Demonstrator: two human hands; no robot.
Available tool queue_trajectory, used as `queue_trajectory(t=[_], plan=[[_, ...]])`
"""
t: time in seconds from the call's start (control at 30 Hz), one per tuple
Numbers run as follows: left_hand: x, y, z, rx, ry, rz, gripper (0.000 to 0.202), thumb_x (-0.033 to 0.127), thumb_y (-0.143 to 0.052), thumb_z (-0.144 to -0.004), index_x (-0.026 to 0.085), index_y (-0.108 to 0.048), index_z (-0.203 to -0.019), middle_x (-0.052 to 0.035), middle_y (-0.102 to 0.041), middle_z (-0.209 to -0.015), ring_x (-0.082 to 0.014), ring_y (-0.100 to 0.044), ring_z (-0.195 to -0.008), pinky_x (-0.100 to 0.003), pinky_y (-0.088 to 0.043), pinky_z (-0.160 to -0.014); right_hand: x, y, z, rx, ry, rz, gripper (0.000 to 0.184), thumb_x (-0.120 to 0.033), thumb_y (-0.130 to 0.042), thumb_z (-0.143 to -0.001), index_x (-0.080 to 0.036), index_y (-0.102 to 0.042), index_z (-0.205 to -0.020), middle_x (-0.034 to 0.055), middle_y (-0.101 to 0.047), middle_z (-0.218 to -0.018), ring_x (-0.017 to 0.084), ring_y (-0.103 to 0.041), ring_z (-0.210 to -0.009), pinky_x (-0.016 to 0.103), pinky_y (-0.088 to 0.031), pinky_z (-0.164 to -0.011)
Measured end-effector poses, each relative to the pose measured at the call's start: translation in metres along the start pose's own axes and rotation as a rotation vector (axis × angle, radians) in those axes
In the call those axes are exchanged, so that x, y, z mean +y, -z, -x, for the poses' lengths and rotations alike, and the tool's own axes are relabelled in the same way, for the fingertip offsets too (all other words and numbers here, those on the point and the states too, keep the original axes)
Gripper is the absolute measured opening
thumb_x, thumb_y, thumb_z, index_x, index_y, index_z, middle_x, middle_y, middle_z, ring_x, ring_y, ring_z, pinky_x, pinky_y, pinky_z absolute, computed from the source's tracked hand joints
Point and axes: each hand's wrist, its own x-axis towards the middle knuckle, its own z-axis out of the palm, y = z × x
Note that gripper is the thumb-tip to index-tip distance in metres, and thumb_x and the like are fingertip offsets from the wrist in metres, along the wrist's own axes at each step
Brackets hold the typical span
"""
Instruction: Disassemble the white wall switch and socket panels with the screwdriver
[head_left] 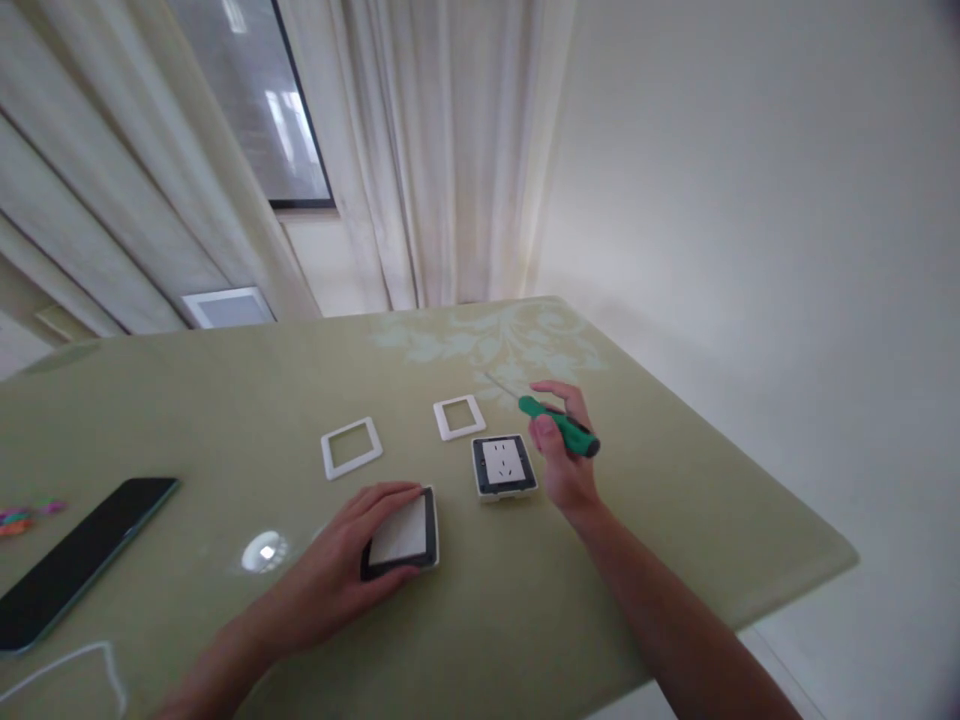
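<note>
I'm looking down at a glossy olive-green bench [675,520] w/ a pale floral print at its 12 o'clock. Cream pleated curtains [442,150] and a window [255,100] are hanging behind it, w/ a plain white wall [750,180] at 3. The left grip [352,560] is clasping a square white switch plate [403,535], dark-rimmed, between fingers and thumb at 6 o'clock. The right grip [562,460] is closing round a green-handled screwdriver [559,425], its thin metal shaft pointing to 10. That's just at 3 o'clock of a white socket [504,465]. Two thin white square frames [351,447] are lying at the socket's 10–11. A dark glossy phone [82,555] is lying at 9.
</note>
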Motion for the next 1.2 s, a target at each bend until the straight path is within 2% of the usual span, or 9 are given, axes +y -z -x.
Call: queue_trajectory(t=[0.13, 0.37, 0.43, 0.6, 0.77, 0.93, 1.0, 1.13, 1.2], plan=[[-0.008, 0.01, 0.016, -0.062, 0.001, 0.108, 0.08, 0.034, -0.079, -0.096, 0.038, -0.042, -0.167, -0.0101, -0.05, -0.17, -0.0357, -0.055, -0.153, -0.053, -0.051, -0.124, -0.007, -0.01, 0.024, -0.118, 0.031, -0.051, 0.034, -0.058, -0.066, -0.101, -0.026, -0.055, -0.095, -0.005, -0.052, -0.073, 0.011, -0.044, -0.052, 0.023, -0.034, -0.048], [0.005, -0.013, 0.01, 0.024, 0.047, 0.117, 0.071, 0.041, -0.078, -0.097, 0.034, -0.049, -0.161, -0.0119, -0.051, -0.163, -0.0352, -0.051, -0.151, -0.057, -0.048, -0.126, -0.021, -0.032, 0.049, -0.386, 0.046, 0.002, 0.036, -0.053, -0.069, -0.097, -0.022, -0.063, -0.079, -0.0004, -0.057, -0.072, 0.013, -0.05, -0.058, 0.026, -0.04, -0.053], [0.006, -0.015, 0.009, 0.032, 0.038, 0.117, 0.071, 0.042, -0.079, -0.097, 0.034, -0.049, -0.161, -0.0114, -0.053, -0.162, -0.0354, -0.051, -0.15, -0.057, -0.047, -0.126, -0.018, -0.033, 0.049, -0.396, 0.042, 0.011, 0.037, -0.054, -0.069, -0.096, -0.022, -0.063, -0.078, -0.0002, -0.057, -0.072, 0.013, -0.05, -0.058, 0.026, -0.04, -0.053], [0.008, -0.012, 0.006, 0.012, 0.055, 0.134, 0.07, 0.045, -0.078, -0.097, 0.034, -0.048, -0.159, -0.0112, -0.054, -0.16, -0.0357, -0.05, -0.148, -0.059, -0.046, -0.126, -0.001, -0.024, 0.047, -0.335, -0.008, 0.007, 0.045, -0.063, -0.057, -0.1, -0.025, -0.054, -0.077, -0.0024, -0.047, -0.066, 0.015, -0.043, -0.056, 0.027, -0.037, -0.051], [0.013, -0.01, 0.004, -0.01, 0.067, 0.154, 0.068, 0.043, -0.079, -0.096, 0.031, -0.049, -0.156, -0.0115, -0.053, -0.159, -0.0349, -0.046, -0.149, -0.059, -0.042, -0.128, 0.003, -0.022, 0.05, -0.336, -0.034, 0.009, 0.043, -0.062, -0.061, -0.098, -0.025, -0.055, -0.077, -0.0022, -0.046, -0.066, 0.015, -0.043, -0.057, 0.028, -0.036, -0.052], [0.015, -0.007, 0.004, -0.011, 0.063, 0.171, 0.067, 0.047, -0.078, -0.097, 0.03, -0.051, -0.155, -0.0116, -0.055, -0.157, -0.0347, -0.048, -0.147, -0.058, -0.043, -0.127, -0.007, -0.025, 0.043, -0.333, -0.021, 0.024, 0.04, -0.056, -0.064, -0.099, -0.024, -0.055, -0.077, -0.0026, -0.048, -0.066, 0.014, -0.043, -0.057, 0.028, -0.035, -0.053], [0.016, -0.006, 0.004, -0.003, 0.047, 0.18, 0.06, 0.048, -0.077, -0.098, 0.029, -0.056, -0.151, -0.0115, -0.059, -0.153, -0.0347, -0.051, -0.144, -0.056, -0.046, -0.124, -0.014, -0.027, 0.034, -0.356, -0.011, 0.044, 0.038, -0.052, -0.068, -0.099, -0.023, -0.057, -0.076, -0.0029, -0.05, -0.066, 0.014, -0.044, -0.058, 0.027, -0.037, -0.054], [0.016, -0.006, 0.003, 0.018, 0.001, 0.171, 0.047, 0.045, -0.074, -0.1, 0.028, -0.062, -0.143, -0.011, -0.065, -0.146, -0.0335, -0.056, -0.137, -0.053, -0.05, -0.119, -0.033, -0.031, 0.015, -0.436, 0.022, 0.094, 0.03, -0.037, -0.088, -0.085, -0.022, -0.063, -0.08, -0.0024, -0.06, -0.074, 0.014, -0.054, -0.065, 0.027, -0.045, -0.061], [0.016, -0.007, 0.003, 0.03, -0.018, 0.15, 0.048, 0.043, -0.074, -0.1, 0.027, -0.062, -0.143, -0.0111, -0.066, -0.144, -0.0334, -0.057, -0.136, -0.053, -0.051, -0.118, -0.043, -0.03, 0.01, -0.43, 0.05, 0.096, 0.038, -0.032, -0.097, -0.076, -0.024, -0.062, -0.09, -0.0029, -0.065, -0.08, 0.014, -0.059, -0.067, 0.028, -0.049, -0.063]])
